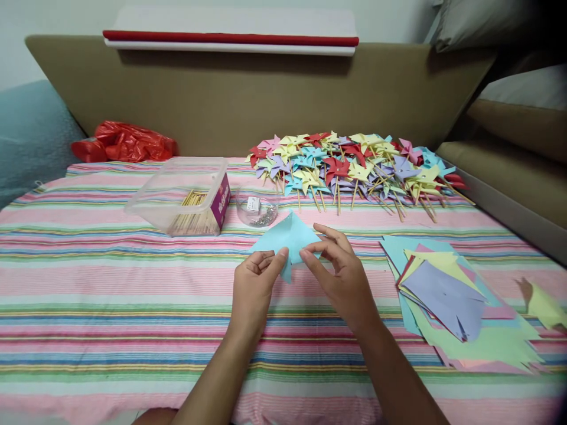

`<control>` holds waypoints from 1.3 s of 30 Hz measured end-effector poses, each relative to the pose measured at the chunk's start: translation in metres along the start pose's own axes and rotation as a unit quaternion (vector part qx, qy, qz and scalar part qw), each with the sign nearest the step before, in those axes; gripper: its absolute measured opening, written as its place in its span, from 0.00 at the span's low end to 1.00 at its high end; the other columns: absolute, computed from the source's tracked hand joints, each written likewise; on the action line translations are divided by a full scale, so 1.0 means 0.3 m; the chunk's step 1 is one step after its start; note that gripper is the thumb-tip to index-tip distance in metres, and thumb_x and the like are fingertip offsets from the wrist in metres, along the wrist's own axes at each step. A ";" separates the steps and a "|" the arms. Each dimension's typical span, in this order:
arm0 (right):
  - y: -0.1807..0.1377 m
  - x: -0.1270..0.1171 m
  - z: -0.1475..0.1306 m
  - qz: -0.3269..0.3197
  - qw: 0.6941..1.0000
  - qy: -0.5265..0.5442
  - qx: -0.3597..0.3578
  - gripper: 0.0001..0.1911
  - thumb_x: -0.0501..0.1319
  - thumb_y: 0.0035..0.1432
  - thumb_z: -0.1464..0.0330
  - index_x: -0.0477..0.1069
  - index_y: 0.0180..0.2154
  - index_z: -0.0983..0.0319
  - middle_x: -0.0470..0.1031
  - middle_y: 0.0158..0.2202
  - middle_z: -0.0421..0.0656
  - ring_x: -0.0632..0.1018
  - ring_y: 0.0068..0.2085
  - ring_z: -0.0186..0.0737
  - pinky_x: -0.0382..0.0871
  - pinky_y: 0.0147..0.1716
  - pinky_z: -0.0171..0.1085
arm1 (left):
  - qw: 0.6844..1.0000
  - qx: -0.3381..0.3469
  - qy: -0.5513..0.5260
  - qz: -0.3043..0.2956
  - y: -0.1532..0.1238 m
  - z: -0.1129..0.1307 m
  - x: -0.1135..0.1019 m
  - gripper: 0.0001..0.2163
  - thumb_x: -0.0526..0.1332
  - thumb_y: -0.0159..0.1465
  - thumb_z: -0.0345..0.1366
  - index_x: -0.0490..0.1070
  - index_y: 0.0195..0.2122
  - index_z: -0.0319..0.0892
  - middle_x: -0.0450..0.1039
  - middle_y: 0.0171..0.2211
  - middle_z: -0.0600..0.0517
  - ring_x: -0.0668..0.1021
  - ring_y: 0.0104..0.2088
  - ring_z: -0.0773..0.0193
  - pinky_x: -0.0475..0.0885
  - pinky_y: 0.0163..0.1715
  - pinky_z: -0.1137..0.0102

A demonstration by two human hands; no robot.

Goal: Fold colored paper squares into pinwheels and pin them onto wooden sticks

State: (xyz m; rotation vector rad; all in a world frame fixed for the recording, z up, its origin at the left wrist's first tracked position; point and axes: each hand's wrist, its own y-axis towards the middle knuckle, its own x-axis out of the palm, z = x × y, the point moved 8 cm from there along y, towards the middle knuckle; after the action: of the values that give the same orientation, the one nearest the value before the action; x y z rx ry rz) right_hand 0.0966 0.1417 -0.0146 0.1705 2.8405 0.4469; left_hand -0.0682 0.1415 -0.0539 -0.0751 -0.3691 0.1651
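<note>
Both of my hands hold a light blue paper square [290, 233] with cuts in it, raised over the striped cloth. Thumb and fingers of my left hand [257, 277] pinch its left side, where a pointed flap hangs down near the thumb. My right hand [339, 265] grips the right side between thumb and fingers, its other fingers curled loosely. Just beyond the paper stands a clear round tub [257, 212] holding small metal pieces and a white label. To its left is a clear plastic box [177, 195] with many thin wooden sticks [192, 221] inside.
Finished paper pinwheels [339, 168] on sticks lie heaped at the back right. A stack of coloured paper sheets [443, 295] rests to my right, with a yellow piece [544, 307] beside it. A red plastic bag [128, 141] lies back left, before a brown board [221, 100].
</note>
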 end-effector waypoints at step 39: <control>0.008 -0.034 -0.036 0.046 0.998 0.023 -0.020 0.06 0.67 0.59 0.62 0.76 0.33 0.57 0.71 0.55 0.48 0.72 0.59 0.50 0.70 0.54 0.47 | 0.995 0.049 0.081 0.016 -0.003 0.027 -0.008 0.15 0.73 0.55 0.43 0.70 0.24 0.40 0.66 0.23 0.57 0.67 0.26 0.69 0.63 0.27 0.74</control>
State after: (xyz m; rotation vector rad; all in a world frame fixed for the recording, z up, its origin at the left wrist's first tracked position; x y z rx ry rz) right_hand 0.1036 0.1393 -0.0016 0.2888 2.8748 0.5338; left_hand -0.0734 0.1404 -0.0471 0.0022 -0.1980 0.2071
